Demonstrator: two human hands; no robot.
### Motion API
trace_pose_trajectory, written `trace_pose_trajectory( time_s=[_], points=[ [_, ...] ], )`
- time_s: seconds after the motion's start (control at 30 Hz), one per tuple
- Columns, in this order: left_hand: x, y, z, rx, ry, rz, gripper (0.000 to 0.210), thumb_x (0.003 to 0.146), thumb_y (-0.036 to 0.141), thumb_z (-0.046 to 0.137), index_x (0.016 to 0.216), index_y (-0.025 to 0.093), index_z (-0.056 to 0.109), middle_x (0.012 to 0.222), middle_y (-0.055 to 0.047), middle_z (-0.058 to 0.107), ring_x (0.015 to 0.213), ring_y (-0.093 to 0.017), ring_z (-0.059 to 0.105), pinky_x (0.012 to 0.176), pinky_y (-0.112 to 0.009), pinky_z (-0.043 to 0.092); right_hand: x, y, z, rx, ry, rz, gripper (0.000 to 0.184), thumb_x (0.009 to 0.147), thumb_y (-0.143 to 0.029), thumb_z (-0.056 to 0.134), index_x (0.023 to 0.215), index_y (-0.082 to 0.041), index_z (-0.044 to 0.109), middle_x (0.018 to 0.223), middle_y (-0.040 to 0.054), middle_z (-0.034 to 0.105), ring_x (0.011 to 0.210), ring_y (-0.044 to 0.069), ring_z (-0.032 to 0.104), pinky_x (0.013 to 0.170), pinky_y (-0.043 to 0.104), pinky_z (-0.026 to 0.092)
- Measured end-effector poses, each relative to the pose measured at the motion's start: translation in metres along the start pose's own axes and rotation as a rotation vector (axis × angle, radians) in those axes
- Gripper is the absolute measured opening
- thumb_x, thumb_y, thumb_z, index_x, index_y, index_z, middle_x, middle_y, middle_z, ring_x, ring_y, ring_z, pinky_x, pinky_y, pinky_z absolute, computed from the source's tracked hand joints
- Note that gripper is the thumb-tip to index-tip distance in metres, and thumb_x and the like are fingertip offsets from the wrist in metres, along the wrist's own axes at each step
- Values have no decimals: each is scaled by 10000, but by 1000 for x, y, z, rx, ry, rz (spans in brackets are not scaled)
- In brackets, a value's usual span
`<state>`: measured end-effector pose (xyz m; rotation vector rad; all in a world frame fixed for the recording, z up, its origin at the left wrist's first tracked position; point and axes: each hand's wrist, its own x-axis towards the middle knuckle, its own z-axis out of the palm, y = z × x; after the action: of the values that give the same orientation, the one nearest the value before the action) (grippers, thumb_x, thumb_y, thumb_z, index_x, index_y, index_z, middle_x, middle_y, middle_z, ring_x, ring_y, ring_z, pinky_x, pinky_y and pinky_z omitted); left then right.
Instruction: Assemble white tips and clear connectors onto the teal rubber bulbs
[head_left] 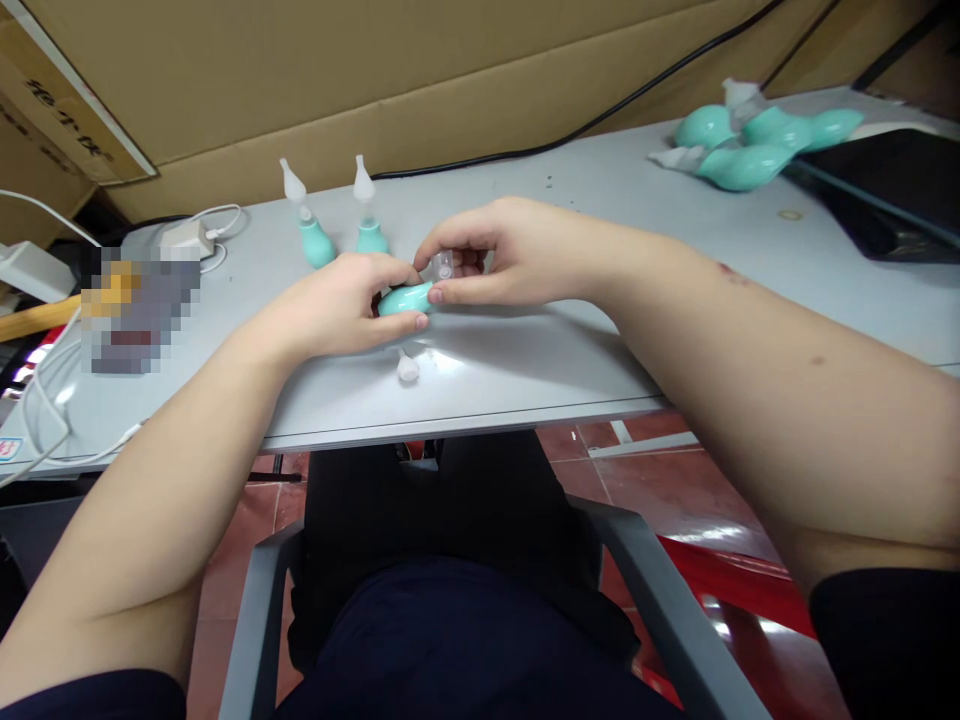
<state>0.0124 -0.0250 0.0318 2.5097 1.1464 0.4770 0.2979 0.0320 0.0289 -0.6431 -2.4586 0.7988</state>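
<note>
My left hand (341,305) is closed around a glossy teal squeeze bulb (405,299) that lies sideways, its narrow end pointing right. My right hand (495,255) has its fingers curled round a small clear plastic connector (443,265), and its thumb tip meets the bulb's narrow end. Whether the connector touches the bulb, I cannot tell. Just in front of my hands, a small white soft nozzle (407,367) rests on the table. Behind my left hand stand two nasal aspirators with teal bulbs and white tips, a left one (318,243) and a right one (372,236).
Several teal bulbs (742,165), some with white tips, are heaped at the back right beside a dark flat object (892,190). A white charger (187,240) and cables lie at the left, near a blurred-out patch. A cardboard wall (375,80) borders the grey table (525,385).
</note>
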Motion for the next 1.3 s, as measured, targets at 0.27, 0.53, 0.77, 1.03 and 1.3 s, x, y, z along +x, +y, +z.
trace_pose_trajectory(
  time_s=[0.27,0.53,0.77,1.03,1.3],
  points=[
    [0,1,0,1,13,-7,121,1037,350,848,1058,235,819,852,-7,683,748,-189,523,727,-370,425,0,-1,-1,-17,-9,21,267,1039,-421,1051,1242,-272,963,857,-14,742,807,207,610,737,358,448],
    [0,0,0,-22,11,-13,128,1020,352,882,1060,238,841,844,-7,688,761,-190,562,741,-361,465,-1,-1,-1,-30,-4,19,278,1044,-428,1057,1252,-268,962,859,-17,746,801,200,610,740,350,457],
    [0,0,-1,-21,-7,-23,136,1028,349,895,1082,238,838,871,-14,698,781,-200,573,768,-372,482,-1,-1,-1,-18,-6,19,295,1030,-454,1065,1240,-275,962,864,-13,758,802,205,610,727,349,446],
    [0,0,-2,-14,-25,-29,153,1048,370,867,1111,232,853,900,-20,711,793,-205,575,766,-376,458,-1,2,-1,18,-9,11,312,1025,-482,1090,1236,-288,966,863,-18,750,806,204,598,734,355,425],
    [0,0,-3,-10,-33,-35,155,1045,373,878,1088,233,828,896,-13,692,788,-201,567,767,-371,457,-1,-1,-1,-43,-14,30,274,1045,-420,1038,1264,-271,966,923,0,786,841,214,636,769,364,442]
  ],
)
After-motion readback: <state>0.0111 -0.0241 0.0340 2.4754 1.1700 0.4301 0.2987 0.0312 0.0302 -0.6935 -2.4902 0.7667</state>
